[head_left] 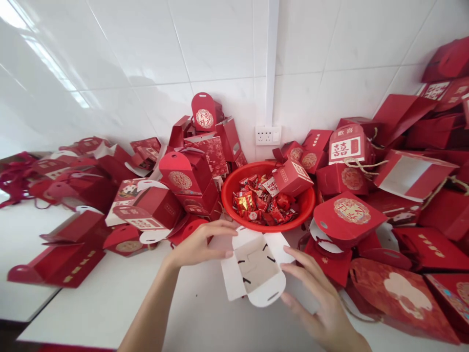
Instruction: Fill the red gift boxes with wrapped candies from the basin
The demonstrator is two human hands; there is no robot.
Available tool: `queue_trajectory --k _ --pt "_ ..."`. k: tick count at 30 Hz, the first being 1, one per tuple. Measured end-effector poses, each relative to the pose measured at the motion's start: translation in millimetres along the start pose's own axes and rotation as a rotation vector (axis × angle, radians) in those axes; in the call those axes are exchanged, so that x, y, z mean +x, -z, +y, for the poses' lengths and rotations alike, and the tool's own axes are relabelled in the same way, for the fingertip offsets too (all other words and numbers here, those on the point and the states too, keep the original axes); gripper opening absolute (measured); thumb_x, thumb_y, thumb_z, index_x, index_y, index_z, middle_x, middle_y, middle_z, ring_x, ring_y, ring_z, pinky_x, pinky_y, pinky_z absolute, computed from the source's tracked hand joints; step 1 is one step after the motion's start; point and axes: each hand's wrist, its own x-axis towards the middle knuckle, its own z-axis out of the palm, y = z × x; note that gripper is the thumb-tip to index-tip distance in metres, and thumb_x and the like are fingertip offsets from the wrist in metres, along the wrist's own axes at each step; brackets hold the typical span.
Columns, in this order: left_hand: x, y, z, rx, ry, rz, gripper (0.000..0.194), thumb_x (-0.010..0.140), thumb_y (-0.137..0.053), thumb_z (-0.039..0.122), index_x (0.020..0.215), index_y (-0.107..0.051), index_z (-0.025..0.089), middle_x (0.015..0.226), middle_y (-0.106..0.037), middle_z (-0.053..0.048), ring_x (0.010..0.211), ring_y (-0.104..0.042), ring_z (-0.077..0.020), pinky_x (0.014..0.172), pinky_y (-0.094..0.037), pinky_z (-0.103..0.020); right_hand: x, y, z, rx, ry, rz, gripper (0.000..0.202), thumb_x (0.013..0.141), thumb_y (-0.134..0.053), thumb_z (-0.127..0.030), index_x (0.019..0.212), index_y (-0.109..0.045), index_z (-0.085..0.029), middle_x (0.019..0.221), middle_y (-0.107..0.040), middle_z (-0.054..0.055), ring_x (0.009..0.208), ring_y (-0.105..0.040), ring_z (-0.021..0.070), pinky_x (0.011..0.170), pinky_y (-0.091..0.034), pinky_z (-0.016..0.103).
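Note:
A small gift box [258,264] stands on the table with its top flaps spread out. Its inside is white, and dark cord ends show on the inner walls. At its left side is my left hand [205,242], fingers stretched and apart, with fingertips at the left and rear flaps. My right hand [315,288] is on the other side, its fingers spread and the fingertips at the right flap. Just behind the box sits a red basin [227,203] of wrapped candies [258,200], with a closed red box [293,177] lying on top of them.
Red gift boxes are heaped on the left [84,181] and on the right [399,234], some with cord handles. More boxes are stacked [190,171] left of the basin. Behind is a white tiled wall with a socket [267,135]. The white table [205,313] has a seam at the left.

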Motion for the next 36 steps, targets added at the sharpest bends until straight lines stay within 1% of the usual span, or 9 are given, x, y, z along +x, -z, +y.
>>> queue_trajectory --k 3,6,12,15,19,22,27,32,36 --pt "12.0 7.6 10.3 0.017 -0.015 0.11 0.03 0.093 -0.065 0.04 0.112 -0.075 0.021 0.116 -0.075 -0.009 0.106 -0.069 -0.0232 0.096 -0.054 -0.034 0.0 2.0 -1.1 0.064 -0.007 0.118 0.024 0.093 -0.062 -0.023 0.116 -0.067 -0.022 0.123 -0.072 0.013 0.111 -0.072 0.0266 0.092 -0.062 0.038" --pt "33.2 7.4 15.8 0.053 -0.009 0.16 0.027 0.094 -0.062 0.037 0.108 -0.075 0.018 0.111 -0.077 -0.008 0.099 -0.07 -0.0209 0.092 -0.055 -0.032 -10.5 -7.2 0.7 0.076 -0.056 0.156 0.03 0.093 -0.06 -0.02 0.122 -0.065 -0.021 0.121 -0.072 0.014 0.11 -0.072 0.027 0.089 -0.063 0.038" --pt "95.4 5.7 6.2 0.15 -0.069 -0.025 0.024 0.093 -0.061 0.033 0.105 -0.075 0.017 0.105 -0.078 -0.006 0.095 -0.071 -0.0198 0.09 -0.053 -0.029 -22.5 -16.6 3.8 0.117 -0.133 0.183 0.034 0.094 -0.06 -0.022 0.128 -0.064 -0.023 0.127 -0.07 0.012 0.116 -0.07 0.0264 0.094 -0.061 0.037" --pt "127.2 7.9 -3.8 0.232 -0.067 -0.044 0.023 0.091 -0.061 0.023 0.107 -0.075 0.016 0.109 -0.078 -0.007 0.098 -0.072 -0.0197 0.093 -0.051 -0.027 -11.1 -11.3 3.0 0.161 -0.129 0.212 0.03 0.094 -0.059 -0.02 0.123 -0.065 -0.023 0.125 -0.07 0.012 0.115 -0.07 0.0245 0.094 -0.061 0.036" --pt "155.7 4.9 -13.6 0.359 -0.037 -0.113 0.026 0.091 -0.059 0.021 0.112 -0.075 0.016 0.115 -0.077 -0.007 0.104 -0.071 -0.0198 0.095 -0.049 -0.026 18.0 -4.4 -7.0 0.203 -0.016 0.191 0.029 0.092 -0.059 -0.015 0.121 -0.064 -0.02 0.118 -0.071 0.013 0.11 -0.071 0.022 0.091 -0.061 0.033" --pt "165.7 -4.4 -20.5 0.46 -0.019 -0.196 0.025 0.085 -0.065 0.019 0.108 -0.076 0.017 0.111 -0.077 -0.006 0.1 -0.07 -0.0209 0.092 -0.049 -0.026 45.5 -0.4 -21.3 0.242 0.087 0.18 0.026 0.091 -0.058 -0.013 0.116 -0.065 -0.019 0.112 -0.073 0.012 0.106 -0.072 0.0216 0.09 -0.062 0.033" --pt "170.1 -17.9 -29.3 0.546 -0.002 -0.2 0.036 0.068 -0.078 0.019 0.104 -0.079 0.02 0.116 -0.073 -0.008 0.107 -0.065 -0.0265 0.094 -0.048 -0.03 85.7 0.9 -43.5 0.276 0.256 0.07 0.019 0.093 -0.055 -0.015 0.107 -0.067 -0.018 0.106 -0.074 0.011 0.1 -0.072 0.0198 0.089 -0.061 0.033" --pt "168.7 -20.3 -28.8 0.623 0.05 -0.213 0.009 0.069 -0.073 0.025 0.075 -0.077 0.02 0.076 -0.071 -0.004 0.075 -0.062 -0.0207 0.071 -0.046 -0.028 107.8 -18.0 -61.9 0.254 0.422 0.07 0.016 0.095 -0.052 -0.021 0.1 -0.067 -0.018 0.107 -0.075 0.009 0.088 -0.072 0.0166 0.086 -0.059 0.032" --pt "168.1 -21.3 -27.9 0.627 0.059 -0.234 0.009 0.067 -0.075 0.028 0.064 -0.072 0.02 0.061 -0.065 -0.001 0.063 -0.056 -0.0177 0.065 -0.042 -0.028 121.9 -31.3 -74.9 0.283 0.529 0.139 0.018 0.097 -0.051 -0.024 0.093 -0.067 -0.017 0.104 -0.076 0.007 0.086 -0.072 0.0143 0.079 -0.056 0.027"
